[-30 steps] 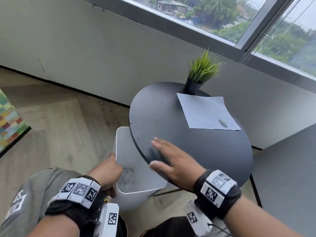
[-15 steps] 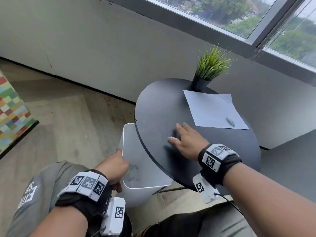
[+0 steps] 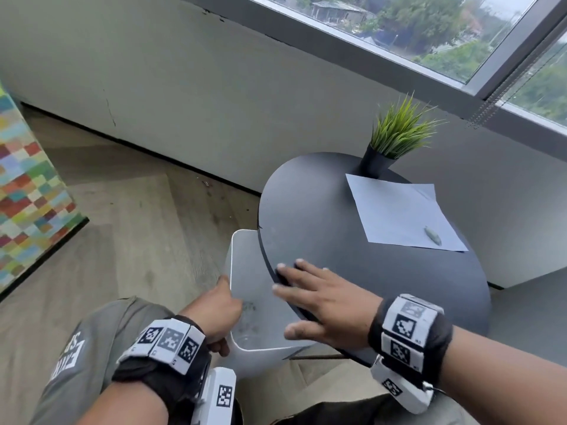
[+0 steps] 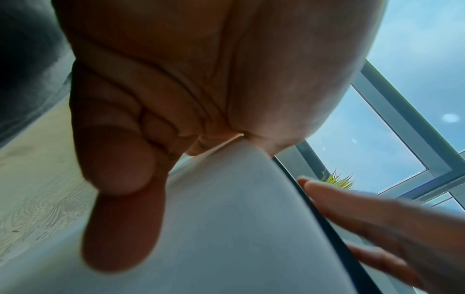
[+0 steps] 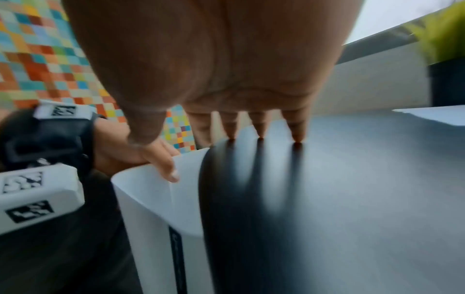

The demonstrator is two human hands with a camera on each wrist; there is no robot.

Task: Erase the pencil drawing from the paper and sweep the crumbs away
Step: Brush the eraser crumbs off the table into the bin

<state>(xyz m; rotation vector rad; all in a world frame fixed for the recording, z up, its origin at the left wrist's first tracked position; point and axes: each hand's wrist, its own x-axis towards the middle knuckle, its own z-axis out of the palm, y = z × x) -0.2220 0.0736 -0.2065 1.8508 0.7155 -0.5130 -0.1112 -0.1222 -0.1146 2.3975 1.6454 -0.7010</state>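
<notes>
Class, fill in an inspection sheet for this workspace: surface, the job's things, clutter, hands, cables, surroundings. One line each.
Surface: round black table, paper on its far side.
Job's things: paper with a small grey eraser on it; white bin under the table edge.
Clutter: potted plant.
Hands: left hand grips the bin rim; right hand flat at the table edge.
Cables: thin wire near the right wrist.
Surroundings: window, wood floor, colourful panel.

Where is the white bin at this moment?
In the head view the white bin sits under the left edge of the black round table, its rim gripped by the left hand.
</notes>
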